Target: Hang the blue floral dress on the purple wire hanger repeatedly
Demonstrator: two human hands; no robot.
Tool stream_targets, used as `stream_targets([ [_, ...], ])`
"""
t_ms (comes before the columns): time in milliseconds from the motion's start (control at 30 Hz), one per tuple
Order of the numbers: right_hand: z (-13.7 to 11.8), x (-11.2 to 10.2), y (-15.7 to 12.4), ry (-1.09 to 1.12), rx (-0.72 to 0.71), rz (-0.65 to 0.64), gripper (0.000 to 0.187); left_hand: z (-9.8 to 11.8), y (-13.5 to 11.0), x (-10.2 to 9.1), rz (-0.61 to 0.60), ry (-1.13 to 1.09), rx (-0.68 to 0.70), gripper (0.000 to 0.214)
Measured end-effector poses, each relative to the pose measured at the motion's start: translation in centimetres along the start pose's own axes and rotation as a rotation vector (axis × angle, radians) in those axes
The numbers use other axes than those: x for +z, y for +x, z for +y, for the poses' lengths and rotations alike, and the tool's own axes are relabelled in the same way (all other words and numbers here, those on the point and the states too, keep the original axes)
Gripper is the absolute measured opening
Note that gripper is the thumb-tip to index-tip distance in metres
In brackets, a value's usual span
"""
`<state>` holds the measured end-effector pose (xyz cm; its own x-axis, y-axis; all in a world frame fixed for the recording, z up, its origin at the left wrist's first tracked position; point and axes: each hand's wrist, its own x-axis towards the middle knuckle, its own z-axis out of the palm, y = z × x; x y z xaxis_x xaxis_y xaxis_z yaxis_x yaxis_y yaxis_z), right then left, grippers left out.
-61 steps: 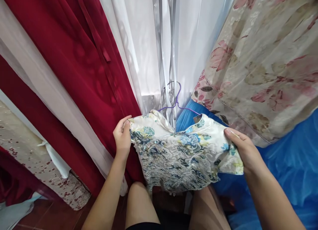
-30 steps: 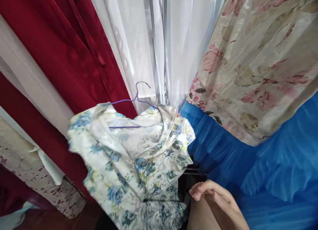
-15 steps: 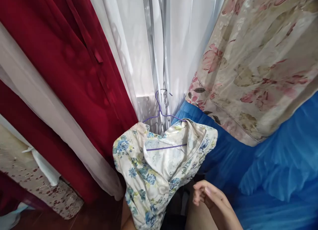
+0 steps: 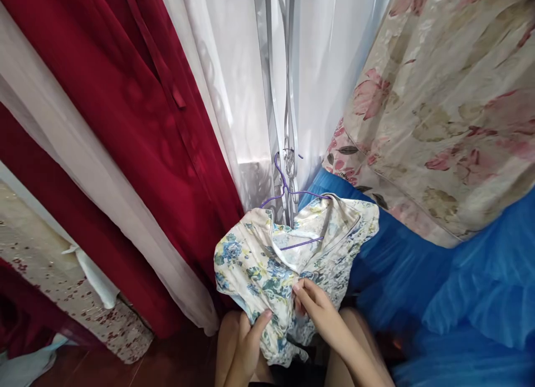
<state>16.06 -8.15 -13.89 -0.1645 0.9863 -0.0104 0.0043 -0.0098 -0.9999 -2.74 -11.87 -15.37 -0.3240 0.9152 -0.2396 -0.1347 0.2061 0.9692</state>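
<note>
A short-sleeved white blouse [image 4: 278,275] with blue and yellow flowers hangs on a thin purple hanger [image 4: 285,178]. The hanger's hook is at some narrow glossy white strips [image 4: 273,97]; how it is fastened there is hard to make out. My left hand [image 4: 253,337] grips the blouse low on its left side, thumb in front and fingers mostly hidden behind the cloth. At the centre front, just below the neckline, my right hand [image 4: 315,303] pinches the fabric edge between thumb and fingers. The lower part of the blouse hangs over my lap.
Dark red cloth [image 4: 167,153] and white cloth [image 4: 234,86] hang at the left and back. On the right are a floral beige fabric [image 4: 443,119] and a blue ruffled fabric [image 4: 472,298]. A sequined piece [image 4: 83,298] hangs low left above the reddish floor [image 4: 175,359].
My right hand has moved left from beside the blouse onto its front and taken hold. My left hand, earlier hidden behind the blouse, now shows gripping its side. The view has shifted slightly.
</note>
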Motion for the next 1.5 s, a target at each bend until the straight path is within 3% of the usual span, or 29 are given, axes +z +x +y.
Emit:
stream_targets([
  [133,0.9,1.0,1.2,-0.082,-0.036,0.147,0.042,-0.7,-0.1,0.9,-0.036,-0.15,-0.098,0.041],
  [233,1.0,1.7,1.6,-0.088,-0.069,0.124,0.046,-0.9,0.1,1.2,0.017,-0.202,-0.11,0.04],
  [367,0.7,1.8,1.3,-0.068,-0.006,0.058,0.044,-0.8,0.8,0.4,0.099,-0.218,-0.075,0.039],
  [433,0.7,1.4,0.8,-0.08,0.041,-0.003,0.04,-0.9,1.4,-0.2,0.162,-0.236,0.033,0.039],
  [600,1.0,0.7,-0.9,-0.059,0.096,-0.025,0.034,-2.2,2.3,-0.6,0.442,-0.034,0.552,0.042],
  [633,1.0,0.8,-1.1,-0.051,0.094,-0.019,0.034,-2.6,2.1,-0.3,0.429,0.034,0.609,0.041],
  [700,1.0,0.9,-1.5,-0.035,0.089,-0.016,0.035,-3.3,1.3,1.0,0.284,0.166,0.636,0.036],
  [800,1.0,1.0,-1.8,0.015,0.081,-0.017,0.038,-4.2,-0.1,3.4,-0.021,0.277,0.559,0.035],
  [867,1.0,1.0,-2.0,0.051,0.071,-0.012,0.041,-4.6,-0.7,4.8,-0.13,0.275,0.52,0.039],
  [1033,0.5,0.6,-2.8,0.055,0.057,0.028,0.04,-4.4,-0.7,6.2,-0.193,0.257,0.483,0.017],
  [1133,-0.7,0.2,-2.9,0.047,0.057,0.073,0.039,-4.0,-0.4,6.1,-0.212,0.321,0.538,0.006],
  [1200,-1.8,0.0,-2.5,0.081,0.058,0.093,0.04,-3.8,-0.3,5.9,-0.214,0.366,0.601,0.01],
  [1333,-4.9,-0.3,-0.5,0.141,0.031,0.105,0.037,-3.1,-0.2,5.7,-0.261,0.417,0.681,0.013],
  [1500,-10.7,-0.3,3.2,0.131,-0.084,0.167,0.033,-3.1,0.0,6.6,-0.271,0.413,0.727,0.018],
])
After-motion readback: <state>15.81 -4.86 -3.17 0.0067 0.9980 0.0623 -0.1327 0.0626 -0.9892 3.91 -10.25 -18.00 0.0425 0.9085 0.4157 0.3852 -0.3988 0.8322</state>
